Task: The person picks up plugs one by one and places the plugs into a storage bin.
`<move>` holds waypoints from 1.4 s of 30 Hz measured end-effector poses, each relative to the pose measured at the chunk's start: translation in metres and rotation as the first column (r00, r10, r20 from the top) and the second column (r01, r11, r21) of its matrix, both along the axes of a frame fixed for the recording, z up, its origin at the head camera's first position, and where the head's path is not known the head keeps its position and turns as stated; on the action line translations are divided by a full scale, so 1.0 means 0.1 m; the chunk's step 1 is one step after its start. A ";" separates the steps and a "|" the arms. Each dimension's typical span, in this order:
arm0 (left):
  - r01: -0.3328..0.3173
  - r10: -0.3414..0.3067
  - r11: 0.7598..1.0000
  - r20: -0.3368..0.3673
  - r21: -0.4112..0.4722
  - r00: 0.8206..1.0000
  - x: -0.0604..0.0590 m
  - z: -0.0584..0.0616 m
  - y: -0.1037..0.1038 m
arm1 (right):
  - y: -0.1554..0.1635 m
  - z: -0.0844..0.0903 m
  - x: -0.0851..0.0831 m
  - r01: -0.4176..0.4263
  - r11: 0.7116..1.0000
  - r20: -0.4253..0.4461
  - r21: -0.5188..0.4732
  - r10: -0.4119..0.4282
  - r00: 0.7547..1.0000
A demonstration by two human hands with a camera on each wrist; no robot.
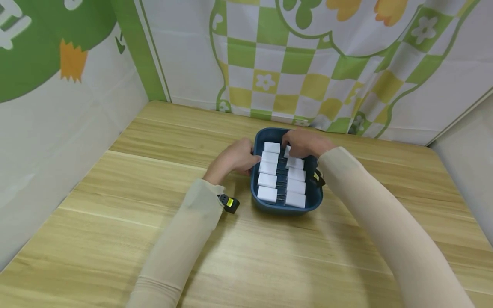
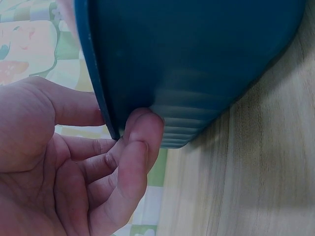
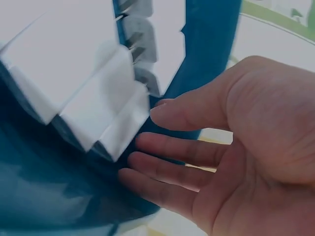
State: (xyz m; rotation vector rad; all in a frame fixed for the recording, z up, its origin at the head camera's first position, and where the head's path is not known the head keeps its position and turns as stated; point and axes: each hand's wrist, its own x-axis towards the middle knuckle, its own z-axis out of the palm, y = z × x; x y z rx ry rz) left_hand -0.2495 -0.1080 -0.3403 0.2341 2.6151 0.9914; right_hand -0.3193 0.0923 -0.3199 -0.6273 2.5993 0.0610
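Note:
A dark blue plastic tub (image 1: 269,208) with rounded corners stands on the table. In it sit two rows of white plug-in chargers (image 1: 267,180), their metal prongs pointing toward the middle. My left hand (image 1: 239,156) holds the tub's left side; in the left wrist view the thumb lies at the rim and curled fingers (image 2: 133,172) press the outer wall. Inside the tub's far right corner, my right hand (image 1: 306,142) is at the farthest charger (image 3: 127,123) of the right row. Its fingers are fairly straight, the fingertips (image 3: 147,142) beside that charger's edge, and the hand partly hides it in the head view.
The tub rests on a wood-grain table (image 1: 161,205) near its far edge. Behind hangs a green, yellow and white checked curtain (image 1: 269,55). A printed white and green cloth (image 1: 69,124) stands along the left, and a pale wall (image 1: 470,145) bounds the right.

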 end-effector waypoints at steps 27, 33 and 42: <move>0.001 -0.002 0.999 0.027 0.046 1.000 0.01 0.00 -0.01 | 0.66 0.18 0.85 0.108 0.892 -0.247 -0.440 -0.236 0.940; 0.021 -0.022 0.999 0.028 0.036 0.999 0.01 0.02 -0.02 | 0.82 0.10 0.91 0.205 0.874 -0.145 -0.441 -0.295 0.945; 0.028 -0.028 1.000 0.048 0.004 0.998 0.04 0.11 -0.07 | 0.83 0.00 0.92 0.216 0.905 -0.069 -0.366 -0.258 0.964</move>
